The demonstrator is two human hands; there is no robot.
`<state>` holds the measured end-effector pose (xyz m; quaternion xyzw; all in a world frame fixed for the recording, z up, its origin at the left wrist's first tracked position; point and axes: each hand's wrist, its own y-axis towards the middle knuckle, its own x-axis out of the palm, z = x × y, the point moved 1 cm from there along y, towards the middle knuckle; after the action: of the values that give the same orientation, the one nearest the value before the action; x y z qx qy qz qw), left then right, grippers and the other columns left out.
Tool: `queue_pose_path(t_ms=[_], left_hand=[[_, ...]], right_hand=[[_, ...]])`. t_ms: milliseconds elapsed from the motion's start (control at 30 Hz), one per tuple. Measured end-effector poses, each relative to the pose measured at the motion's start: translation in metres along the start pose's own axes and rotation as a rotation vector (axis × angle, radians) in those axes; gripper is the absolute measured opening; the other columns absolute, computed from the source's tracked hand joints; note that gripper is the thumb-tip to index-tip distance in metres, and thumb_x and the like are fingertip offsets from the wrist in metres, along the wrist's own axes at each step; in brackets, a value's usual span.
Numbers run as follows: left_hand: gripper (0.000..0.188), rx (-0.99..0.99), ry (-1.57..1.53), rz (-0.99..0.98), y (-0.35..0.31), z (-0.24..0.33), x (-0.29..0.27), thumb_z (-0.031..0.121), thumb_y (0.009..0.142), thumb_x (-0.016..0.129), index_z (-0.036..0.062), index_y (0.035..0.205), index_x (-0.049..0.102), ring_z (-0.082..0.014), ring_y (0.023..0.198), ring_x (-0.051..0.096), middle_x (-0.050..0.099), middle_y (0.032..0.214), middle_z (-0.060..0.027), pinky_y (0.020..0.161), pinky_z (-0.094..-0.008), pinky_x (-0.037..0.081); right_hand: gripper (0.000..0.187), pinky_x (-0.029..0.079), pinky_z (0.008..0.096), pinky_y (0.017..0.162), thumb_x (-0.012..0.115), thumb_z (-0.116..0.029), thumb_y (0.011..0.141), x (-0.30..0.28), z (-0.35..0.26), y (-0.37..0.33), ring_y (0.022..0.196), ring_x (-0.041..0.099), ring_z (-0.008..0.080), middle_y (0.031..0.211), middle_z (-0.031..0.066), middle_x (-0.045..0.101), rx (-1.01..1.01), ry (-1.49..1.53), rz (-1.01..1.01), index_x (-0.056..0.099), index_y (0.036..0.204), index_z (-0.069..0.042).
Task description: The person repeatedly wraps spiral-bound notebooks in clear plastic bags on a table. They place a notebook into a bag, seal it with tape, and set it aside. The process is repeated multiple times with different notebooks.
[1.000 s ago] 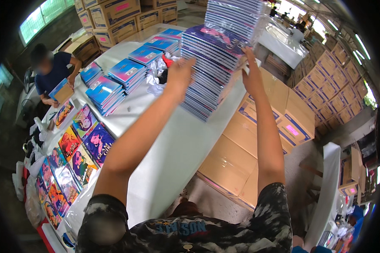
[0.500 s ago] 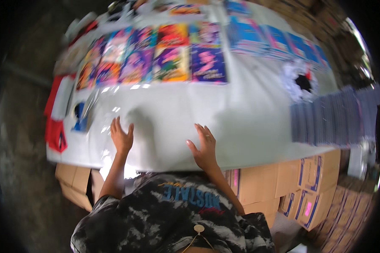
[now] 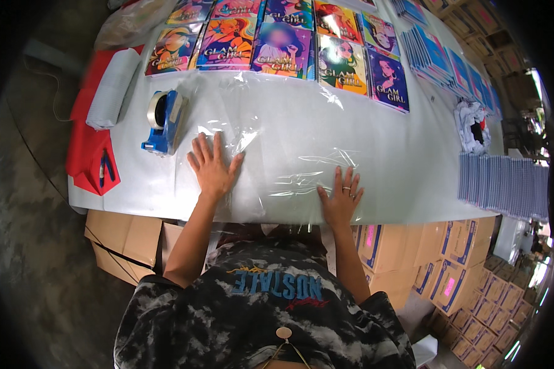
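Clear plastic film (image 3: 292,183) lies spread over the near part of the white-covered table, wrinkled and catching the light. On its left part my left hand (image 3: 212,170) rests palm down, fingers spread. My right hand (image 3: 342,200), with a ring on one finger, lies flat near the table's front edge, its fingers apart too. Neither hand grips anything. Just beyond my left hand stands a blue tape dispenser (image 3: 162,126) with a roll of clear tape. Farther off, rows of colourful illustrated notebooks (image 3: 281,50) lie face up, their near edge by the film.
To the left are a white roll (image 3: 112,89) and red material (image 3: 91,161) with pens (image 3: 107,167) on it. Stacked notebooks (image 3: 501,184), crumpled white material (image 3: 472,127) and blue booklets (image 3: 426,58) stand to the right. Cardboard boxes (image 3: 400,246) are below the table edge.
My hands were raised and less far apart; now they are lowered flat on the film. The view has shifted, bringing the tape dispenser and notebooks closer and sharper.
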<state>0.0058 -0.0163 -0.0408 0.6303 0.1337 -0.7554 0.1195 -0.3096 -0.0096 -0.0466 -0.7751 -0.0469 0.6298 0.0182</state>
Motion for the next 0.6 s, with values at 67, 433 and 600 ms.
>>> queue_pose_path(t_ms=[67,433,600], left_hand=[[0.080,0.028,-0.003,0.002,0.007,0.003,0.002,0.065,0.084,0.038,0.0154,0.144,0.020,-0.0369,0.139,0.001,0.008,0.149,-0.0202,0.108,-0.0552,0.002],[0.075,0.040,0.033,0.068,0.027,-0.021,-0.003,0.064,0.085,0.038,0.0174,0.143,0.024,-0.0368,0.138,0.005,0.014,0.150,-0.0157,0.108,-0.0553,0.003],[0.059,0.116,-0.309,0.302,0.040,-0.038,-0.020,0.043,0.089,0.050,0.0059,0.134,0.040,-0.0366,0.131,0.029,0.037,0.139,-0.0187,0.108,-0.0462,0.018]], right_hand=[[0.074,0.001,0.0570,0.107,0.041,-0.061,0.085,0.000,-0.001,-0.004,0.139,0.007,0.0357,0.151,0.0136,0.012,0.042,0.031,0.016,0.027,0.143,-0.018],[0.072,0.003,0.0566,0.107,0.042,-0.058,0.087,-0.005,0.007,-0.005,0.138,0.006,0.0382,0.150,0.0176,0.009,0.067,0.082,-0.006,0.026,0.143,-0.017],[0.068,0.004,0.0550,0.107,0.043,-0.054,0.088,-0.011,0.018,-0.014,0.137,0.007,0.0384,0.150,0.0177,0.011,0.082,0.082,-0.010,0.029,0.142,-0.016]])
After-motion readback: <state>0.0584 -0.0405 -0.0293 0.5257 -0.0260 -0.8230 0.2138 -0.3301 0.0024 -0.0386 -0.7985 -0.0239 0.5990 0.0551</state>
